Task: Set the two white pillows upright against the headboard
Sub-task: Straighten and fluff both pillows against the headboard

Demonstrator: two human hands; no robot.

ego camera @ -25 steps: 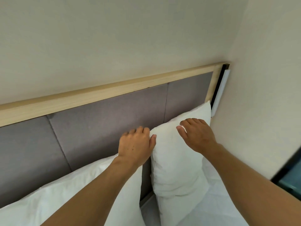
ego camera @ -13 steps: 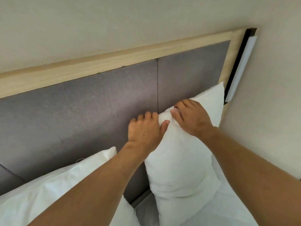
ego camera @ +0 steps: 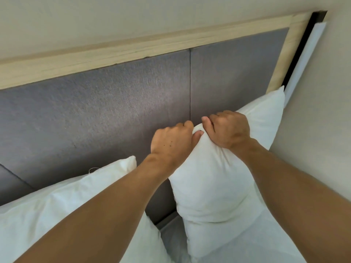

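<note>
Against grey headboard [ego camera: 114, 114], white pillows [ego camera: 212, 186], cream wall [ego camera: 133, 19]

Gap between pillows [ego camera: 163, 211] open — headboard [ego camera: 114, 114] blocks behind

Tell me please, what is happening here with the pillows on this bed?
A person is arranging pillows on a bed. Both hands grip the top edge of the right pillow: the left hand and the right hand pinch the fabric close together. This pillow stands upright, near the corner by the headboard. The left pillow also leans against the headboard, and no hand is holding it. A gap shows between the two pillows.
</note>
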